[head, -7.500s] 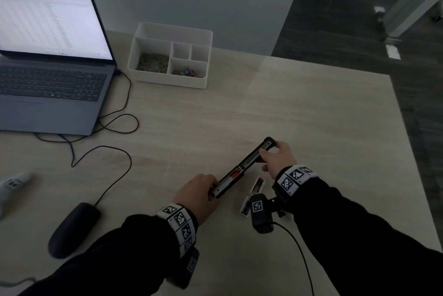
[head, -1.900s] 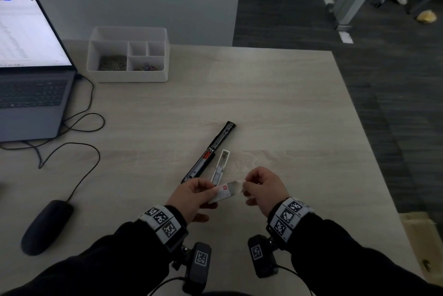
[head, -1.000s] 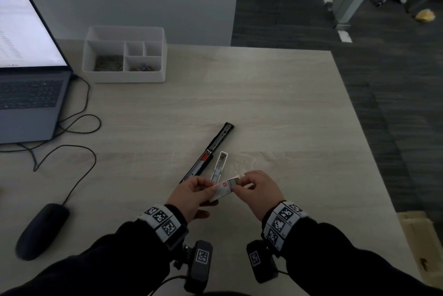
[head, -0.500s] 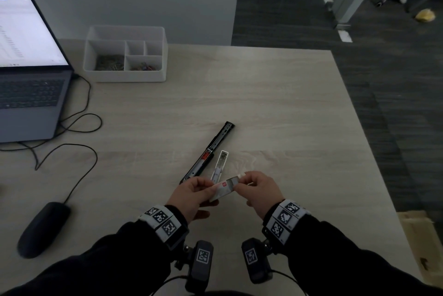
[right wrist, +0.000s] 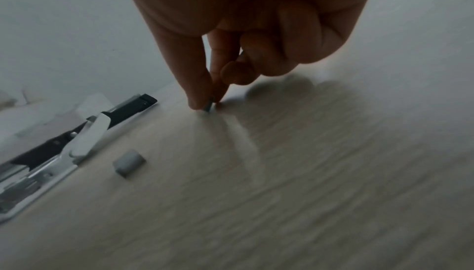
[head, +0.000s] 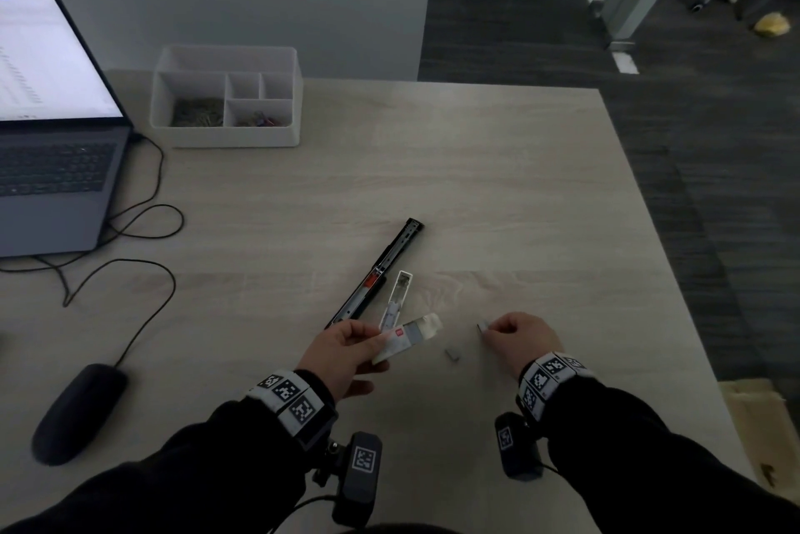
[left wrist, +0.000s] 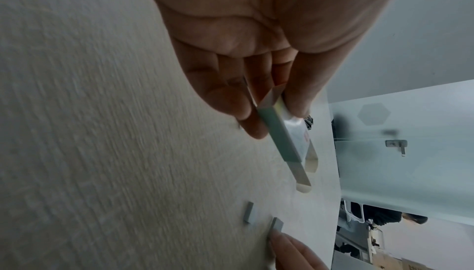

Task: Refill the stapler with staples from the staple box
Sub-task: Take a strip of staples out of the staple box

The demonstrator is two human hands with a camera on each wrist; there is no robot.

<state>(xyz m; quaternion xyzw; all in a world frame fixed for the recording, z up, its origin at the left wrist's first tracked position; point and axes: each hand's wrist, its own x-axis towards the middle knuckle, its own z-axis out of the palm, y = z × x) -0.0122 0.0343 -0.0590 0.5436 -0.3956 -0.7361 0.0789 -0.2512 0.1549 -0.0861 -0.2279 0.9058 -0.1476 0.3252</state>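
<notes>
Head camera looking forward and down from above table (head: 498, 196), taking in both hands, laptop (head: 52, 170), tray (head: 225, 135), floor beyond. Left wrist camera sitting very close under left hand (left wrist: 256, 55), looking along fingers, picture rolled sideways. Right wrist camera sitting just as close behind right hand (right wrist: 231, 41), skimming low over tabletop. All three sharing loose staples (head: 453, 355) (left wrist: 248, 215) (right wrist: 129, 162); head and right wrist sharing stapler (head: 376, 274) (right wrist: 123, 110).

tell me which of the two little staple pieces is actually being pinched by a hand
The staple piece at the right hand's fingertips, farther from the staple box. The other staple piece lies loose on the table between the hands.
</notes>
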